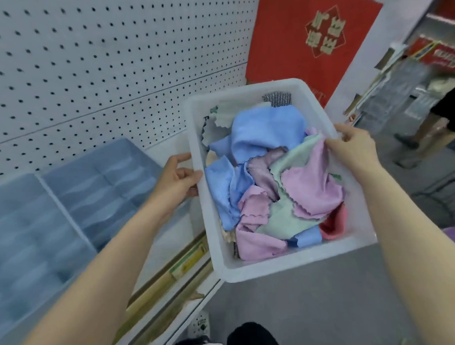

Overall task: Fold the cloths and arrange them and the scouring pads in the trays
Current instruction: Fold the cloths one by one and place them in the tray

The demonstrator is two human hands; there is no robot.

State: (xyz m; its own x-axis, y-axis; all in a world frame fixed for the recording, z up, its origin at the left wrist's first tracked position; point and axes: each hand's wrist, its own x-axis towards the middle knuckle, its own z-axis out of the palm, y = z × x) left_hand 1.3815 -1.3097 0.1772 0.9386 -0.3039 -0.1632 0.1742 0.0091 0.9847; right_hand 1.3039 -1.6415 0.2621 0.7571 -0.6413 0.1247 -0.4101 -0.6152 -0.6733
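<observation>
White bin (289, 269) of crumpled cloths (269, 134); left hand (177, 180), right hand (354, 147) gripped its rims. Folding unstarted; next needed set-down by left trays (103, 187).

This is a shop aisle: white pegboard (88, 61) backs a display shelf (166, 146) holding blue trays (30, 231), a label strip (190, 258) lines its edge, and a red promotional banner (312, 40) hangs beyond.
</observation>
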